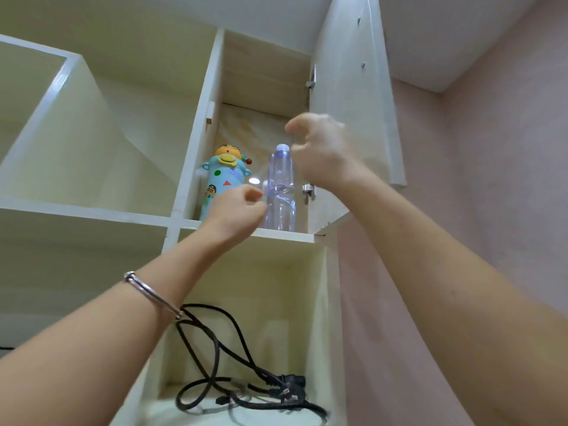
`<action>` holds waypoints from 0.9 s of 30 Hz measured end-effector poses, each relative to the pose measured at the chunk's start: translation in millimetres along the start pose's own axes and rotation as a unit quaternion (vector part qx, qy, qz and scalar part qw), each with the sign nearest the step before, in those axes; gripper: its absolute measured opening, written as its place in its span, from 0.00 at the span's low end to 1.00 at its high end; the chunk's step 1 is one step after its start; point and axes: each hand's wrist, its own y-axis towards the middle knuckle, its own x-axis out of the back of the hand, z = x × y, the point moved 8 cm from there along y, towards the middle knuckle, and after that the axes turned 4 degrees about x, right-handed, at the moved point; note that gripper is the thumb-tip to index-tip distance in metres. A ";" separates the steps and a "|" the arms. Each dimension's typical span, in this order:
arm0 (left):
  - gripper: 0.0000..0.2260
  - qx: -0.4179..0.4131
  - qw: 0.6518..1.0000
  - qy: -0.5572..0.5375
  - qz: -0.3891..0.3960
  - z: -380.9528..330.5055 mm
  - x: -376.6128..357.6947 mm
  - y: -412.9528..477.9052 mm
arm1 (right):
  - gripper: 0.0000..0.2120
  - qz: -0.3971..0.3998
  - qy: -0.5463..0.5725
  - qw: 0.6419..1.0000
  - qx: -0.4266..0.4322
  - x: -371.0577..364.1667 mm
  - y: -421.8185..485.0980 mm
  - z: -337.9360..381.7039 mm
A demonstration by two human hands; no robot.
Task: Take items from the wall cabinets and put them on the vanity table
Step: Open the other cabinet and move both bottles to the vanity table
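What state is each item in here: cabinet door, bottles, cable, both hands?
Cabinet door: swung open.
Clear plastic bottle: upright, capped, looks empty, not gripped.
Cartoon bottle: upright, lid on.
Black cable: loosely coiled in lower compartment.
Left hand: loosely curled, holding nothing.
Right hand: open, beside clear bottle.

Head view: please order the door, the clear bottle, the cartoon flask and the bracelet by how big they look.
1. Door, largest.
2. Clear bottle.
3. Cartoon flask, partly hidden by the left hand, so close to the bottle.
4. Bracelet, smallest, though nearer the camera.
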 end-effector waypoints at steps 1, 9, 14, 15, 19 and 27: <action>0.17 0.014 1.000 0.006 -0.022 12.7 10.7 6.4 | 0.21 0.016 0.018 0.999 -0.024 -15.8 1.4 -6.9; 0.26 0.062 0.986 0.154 -0.007 62.6 3.1 71.7 | 0.23 0.057 0.138 0.966 -0.209 -121.8 15.1 -81.9; 0.42 0.126 0.983 0.128 -0.030 78.0 -12.9 105.2 | 0.27 0.040 0.153 0.957 -0.243 -153.4 28.6 -106.8; 0.44 0.142 0.983 0.114 -0.027 82.7 -15.0 112.3 | 0.30 0.047 0.156 0.955 -0.248 -159.4 30.5 -109.3; 0.50 0.181 0.980 0.078 -0.002 92.0 -20.6 130.3 | 0.44 0.090 0.160 0.948 -0.261 -181.7 31.4 -115.4; 0.47 0.183 0.983 -0.019 -0.005 101.0 -15.3 129.8 | 0.39 0.059 0.156 0.951 -0.261 -177.7 27.7 -121.7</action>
